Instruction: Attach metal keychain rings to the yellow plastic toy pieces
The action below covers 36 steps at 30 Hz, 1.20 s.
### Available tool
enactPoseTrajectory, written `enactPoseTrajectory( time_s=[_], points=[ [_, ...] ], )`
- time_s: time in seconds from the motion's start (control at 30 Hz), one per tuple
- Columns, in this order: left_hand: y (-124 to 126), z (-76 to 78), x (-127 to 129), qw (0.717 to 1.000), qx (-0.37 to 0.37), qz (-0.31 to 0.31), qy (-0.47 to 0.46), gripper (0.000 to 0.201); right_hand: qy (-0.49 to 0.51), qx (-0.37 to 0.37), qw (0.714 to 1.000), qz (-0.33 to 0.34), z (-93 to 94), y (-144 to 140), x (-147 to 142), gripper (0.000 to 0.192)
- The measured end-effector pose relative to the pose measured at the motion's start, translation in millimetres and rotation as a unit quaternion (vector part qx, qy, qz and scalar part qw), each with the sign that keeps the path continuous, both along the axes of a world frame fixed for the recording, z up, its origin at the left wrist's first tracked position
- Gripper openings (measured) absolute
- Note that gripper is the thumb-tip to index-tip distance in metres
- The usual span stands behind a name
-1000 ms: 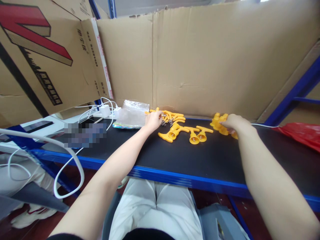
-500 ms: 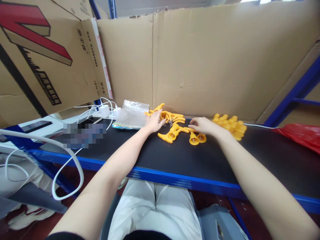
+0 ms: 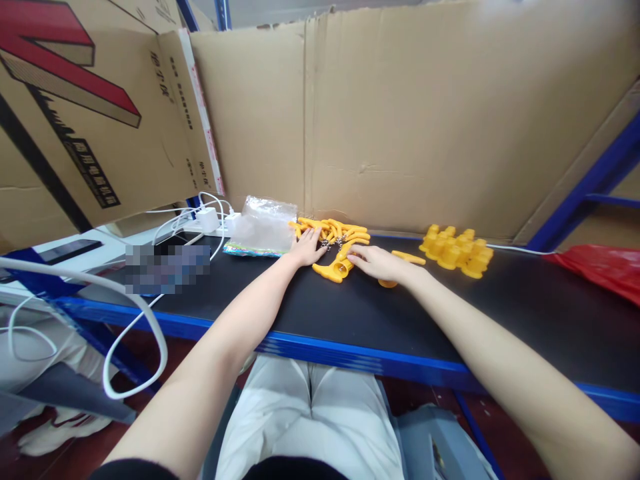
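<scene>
My left hand lies with fingers stretched over the left part of a pile of yellow curved plastic pieces with small metal chains among them. My right hand has its fingers bent and closed at a yellow cup-ended piece in front of the pile. That piece's open cup faces me, beside a curved yellow bar. Under my right hand, a yellow cup is mostly hidden. Another yellow bar lies just beyond my right wrist.
Yellow cup-shaped pieces stand grouped at the right. A clear plastic bag lies left of the pile, near white chargers and cables. Cardboard walls the back. A red bag sits far right on the black tabletop.
My right hand has moved left, from above the yellow cups to the cup-ended piece by the pile. A yellow bar now shows to its right. My left hand stays over the pile.
</scene>
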<state>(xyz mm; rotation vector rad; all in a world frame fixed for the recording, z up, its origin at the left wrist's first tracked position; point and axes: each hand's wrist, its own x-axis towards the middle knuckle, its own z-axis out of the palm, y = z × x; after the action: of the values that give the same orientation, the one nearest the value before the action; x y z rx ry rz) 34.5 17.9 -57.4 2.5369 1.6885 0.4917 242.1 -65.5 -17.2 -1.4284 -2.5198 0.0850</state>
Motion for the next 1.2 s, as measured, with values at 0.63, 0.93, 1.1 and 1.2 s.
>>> enactPoseTrajectory(
  time_s=[0.63,0.93,1.1,1.2],
  points=[
    [-10.8,8.2,4.3,0.994,0.11,-0.008,0.017,0.041,-0.065,-0.008,0.997,-0.047,8.5,-6.1,-2.2,0.036],
    [-10.4,7.7,9.1,0.995,0.104,0.005,0.006,0.043,-0.067,0.108,0.986,-0.11,26.5,-20.7,-4.5,0.036],
    [-3.6,2.0,10.4,0.998,0.062,0.007,-0.031,0.055,-0.054,0.14,0.981,-0.124,24.6,-20.0,-3.1,0.037],
    [-1.4,-0.3,9.5,0.999,0.033,0.005,-0.032,0.054,-0.045,0.152,0.98,-0.118,21.3,-17.7,-1.4,0.036]
  ],
)
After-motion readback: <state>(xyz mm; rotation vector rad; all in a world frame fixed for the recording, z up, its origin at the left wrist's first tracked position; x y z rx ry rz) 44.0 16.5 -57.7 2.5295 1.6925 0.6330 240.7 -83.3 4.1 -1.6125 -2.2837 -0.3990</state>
